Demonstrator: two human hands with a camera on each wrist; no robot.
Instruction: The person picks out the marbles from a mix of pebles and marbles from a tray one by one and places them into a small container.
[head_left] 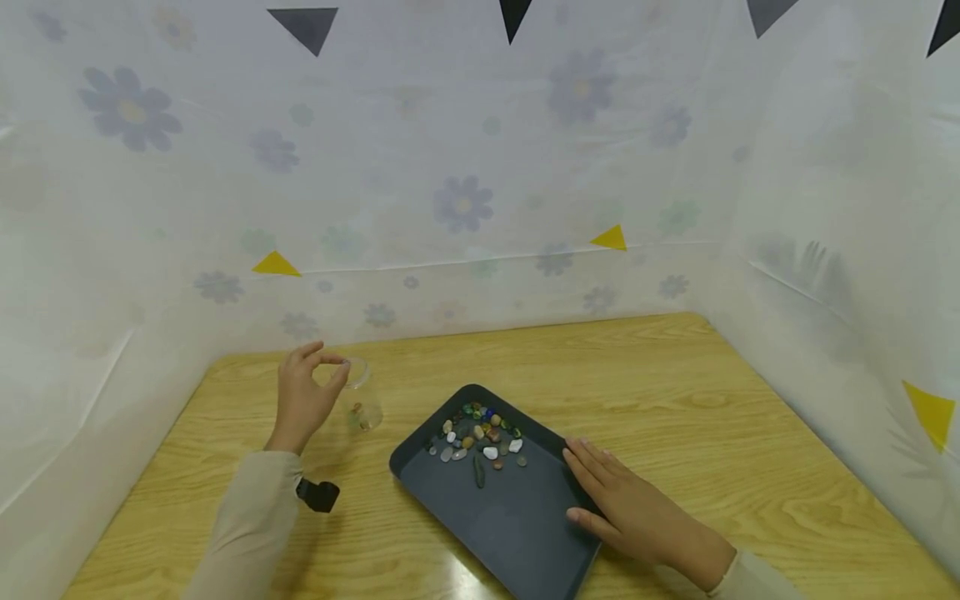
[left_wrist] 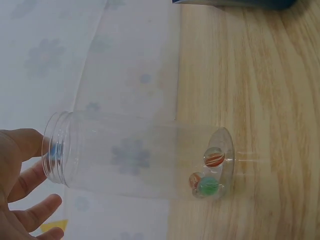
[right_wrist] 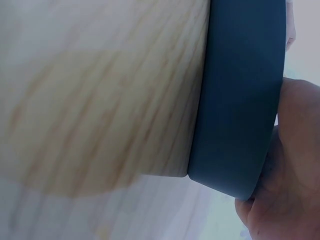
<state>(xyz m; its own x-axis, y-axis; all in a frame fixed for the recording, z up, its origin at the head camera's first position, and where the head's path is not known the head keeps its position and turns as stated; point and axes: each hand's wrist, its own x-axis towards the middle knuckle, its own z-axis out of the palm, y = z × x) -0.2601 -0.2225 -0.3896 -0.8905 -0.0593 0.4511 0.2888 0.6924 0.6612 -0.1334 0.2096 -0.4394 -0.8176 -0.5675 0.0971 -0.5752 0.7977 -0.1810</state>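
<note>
A clear plastic jar (left_wrist: 145, 155) stands upright on the table, with several striped and green marbles (left_wrist: 214, 158) at its bottom. My left hand (head_left: 306, 402) is at the jar's mouth, thumb and index finger pinching a small blue marble (left_wrist: 53, 151), partly blurred by the clear rim; its other fingers are spread. A dark grey tray (head_left: 517, 525) lies at an angle to the right of the jar. Marbles and pebbles (head_left: 480, 433) are gathered toward its far end. My right hand (head_left: 637, 512) rests on the tray's right rim with straight fingers, its thumb over the inside.
A dark green elongated stone-like piece (head_left: 478, 472) lies in the tray, nearer than the other pieces. The wood-grain table (head_left: 750, 467) is bordered by white flowered sheeting (head_left: 450, 283) at the back and both sides. Yellow triangles (head_left: 276, 264) mark the sheeting.
</note>
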